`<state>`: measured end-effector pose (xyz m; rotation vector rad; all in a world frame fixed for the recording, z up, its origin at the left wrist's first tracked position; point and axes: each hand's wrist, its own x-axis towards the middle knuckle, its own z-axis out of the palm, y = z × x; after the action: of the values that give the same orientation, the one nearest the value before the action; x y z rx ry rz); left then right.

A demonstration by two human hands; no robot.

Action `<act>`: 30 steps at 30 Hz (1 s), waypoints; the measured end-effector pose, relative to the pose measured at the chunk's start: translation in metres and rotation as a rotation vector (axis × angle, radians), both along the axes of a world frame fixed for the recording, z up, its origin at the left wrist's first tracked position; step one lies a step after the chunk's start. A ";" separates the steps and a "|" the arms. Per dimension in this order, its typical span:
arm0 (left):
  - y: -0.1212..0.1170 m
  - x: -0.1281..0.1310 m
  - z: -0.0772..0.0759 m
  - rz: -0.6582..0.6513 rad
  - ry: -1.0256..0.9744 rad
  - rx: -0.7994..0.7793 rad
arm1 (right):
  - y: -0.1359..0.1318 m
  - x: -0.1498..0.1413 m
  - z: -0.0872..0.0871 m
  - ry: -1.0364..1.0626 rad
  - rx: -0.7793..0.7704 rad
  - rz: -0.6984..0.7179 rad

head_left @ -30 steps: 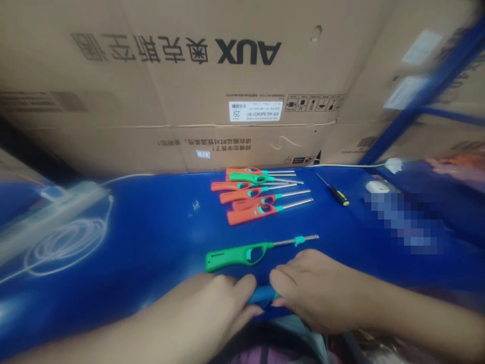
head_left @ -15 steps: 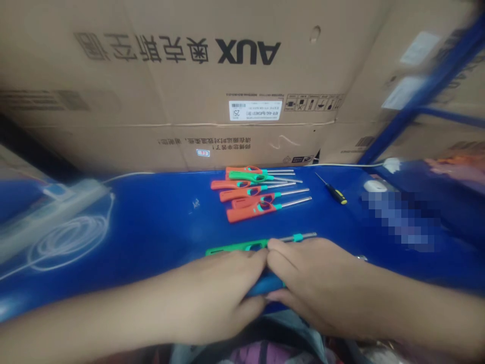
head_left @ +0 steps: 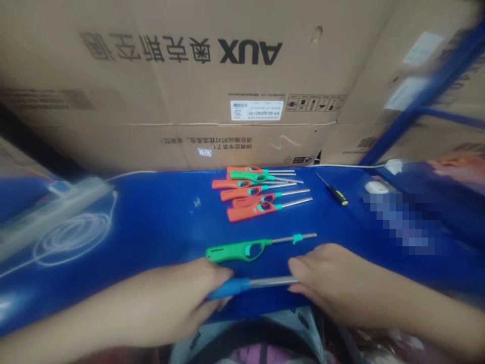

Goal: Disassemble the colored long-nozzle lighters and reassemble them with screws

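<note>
Orange and green brightened a blue tabletop (head_left: 151,227).
Near its back edge were five orange utility lighters (head_left: 237,194) and a green lighter (head_left: 238,175); nearer the front edge, a second green lighter (head_left: 231,251) had turquoise trim (head_left: 297,238) and a blue lighter (head_left: 235,288) a silver rod (head_left: 271,281). The screwdriver (head_left: 335,194) was black and yellow.

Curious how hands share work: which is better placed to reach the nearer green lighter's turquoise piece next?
Probably the right hand: its fingers, at the metal rod, are closer to the turquoise piece. The left hand grips the blue part, farther away.

blue lighter (head_left: 242,285): 2 ends hidden | cable coil (head_left: 71,233): blurred
</note>
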<state>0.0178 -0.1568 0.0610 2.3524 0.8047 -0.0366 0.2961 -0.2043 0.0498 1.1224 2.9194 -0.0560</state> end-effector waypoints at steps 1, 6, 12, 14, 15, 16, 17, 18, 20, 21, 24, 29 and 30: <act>-0.001 -0.005 -0.002 0.017 0.037 0.000 | 0.000 0.004 -0.001 0.008 -0.027 -0.034; 0.009 -0.001 -0.008 -0.002 0.080 -0.028 | 0.010 0.011 0.000 0.029 -0.015 -0.022; 0.061 0.027 -0.006 -0.057 -0.034 0.052 | 0.069 0.031 0.001 0.388 -0.208 -0.173; 0.079 0.035 -0.012 -0.062 -0.056 0.092 | 0.093 0.040 -0.007 0.424 -0.102 -0.273; 0.086 0.039 -0.017 -0.047 -0.092 0.129 | 0.103 0.043 -0.013 0.401 -0.062 -0.311; 0.092 0.043 -0.023 -0.029 -0.126 0.160 | 0.112 0.046 -0.020 0.372 -0.036 -0.345; 0.097 0.046 -0.029 -0.008 -0.150 0.177 | 0.119 0.047 -0.026 0.335 -0.023 -0.363; 0.101 0.049 -0.036 0.005 -0.168 0.191 | 0.125 0.047 -0.032 0.299 -0.018 -0.368; 0.105 0.052 -0.049 0.011 -0.207 0.200 | 0.132 0.046 -0.042 0.252 -0.025 -0.356; 0.106 0.053 -0.054 0.010 -0.232 0.211 | 0.134 0.045 -0.046 0.242 -0.028 -0.349; 0.106 0.051 -0.062 0.021 -0.305 0.336 | 0.135 0.041 -0.049 0.241 -0.023 -0.345; 0.096 0.052 -0.048 0.016 -0.277 0.708 | 0.116 0.028 -0.032 0.257 -0.028 -0.317; 0.091 0.054 -0.042 -0.002 -0.230 0.750 | 0.109 0.023 -0.025 0.264 -0.025 -0.291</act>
<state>0.0717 -0.0654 0.0189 2.9678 0.7879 0.6236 0.3190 -0.0957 0.0243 1.6422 2.9307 -0.2619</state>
